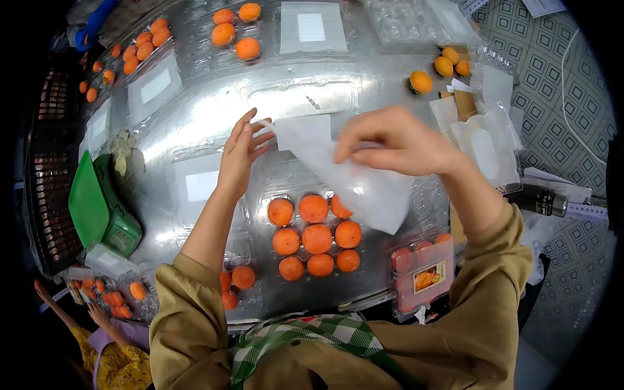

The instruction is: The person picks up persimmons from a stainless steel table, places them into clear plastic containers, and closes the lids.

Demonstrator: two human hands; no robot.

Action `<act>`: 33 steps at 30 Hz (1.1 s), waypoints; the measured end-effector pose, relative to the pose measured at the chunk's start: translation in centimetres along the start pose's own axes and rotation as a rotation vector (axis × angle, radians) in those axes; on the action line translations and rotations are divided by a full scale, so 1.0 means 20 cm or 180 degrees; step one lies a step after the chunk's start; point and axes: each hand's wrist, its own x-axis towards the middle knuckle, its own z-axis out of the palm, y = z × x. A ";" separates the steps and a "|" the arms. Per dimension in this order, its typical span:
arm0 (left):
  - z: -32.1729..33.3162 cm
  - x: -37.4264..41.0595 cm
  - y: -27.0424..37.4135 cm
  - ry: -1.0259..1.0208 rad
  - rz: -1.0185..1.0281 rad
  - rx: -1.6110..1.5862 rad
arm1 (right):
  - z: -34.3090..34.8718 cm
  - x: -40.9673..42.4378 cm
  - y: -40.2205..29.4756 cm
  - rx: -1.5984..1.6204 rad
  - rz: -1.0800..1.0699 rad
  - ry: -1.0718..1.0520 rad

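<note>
My left hand (243,148) pinches one corner of a thin white foam sheet (385,200) between thumb and fingertips. The sheet stretches diagonally to the right, above the metal table. My right hand (395,141), blurred, is in front of the sheet with its fingers curled. Whether it grips the sheet or only touches it is unclear. Below both hands, orange persimmons (317,238) sit in rows in a clear plastic tray. The sheet's lower part hides some of that tray's upper right. Behind the sheet shows a white rectangular card (302,131).
A green scale (105,209) stands at left, near loose persimmons (243,278). Trays with foam pads (155,87) line the far side. A packed tray with a picture label (429,276) is at right, below a black bottle (536,200). Another person's hand (99,314) is lower left.
</note>
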 end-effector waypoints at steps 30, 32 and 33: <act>0.07 -0.01 -0.08 0.0802 0.0678 0.0605 | 0.44 -0.11 0.53 0.1585 0.1244 0.2861; 0.09 -0.03 -0.06 0.0834 0.0708 0.0692 | 0.46 -0.10 0.55 0.1698 0.1291 0.2989; 0.09 -0.05 -0.07 0.0806 0.0724 0.0640 | 0.46 -0.10 0.56 0.1485 0.1268 0.3069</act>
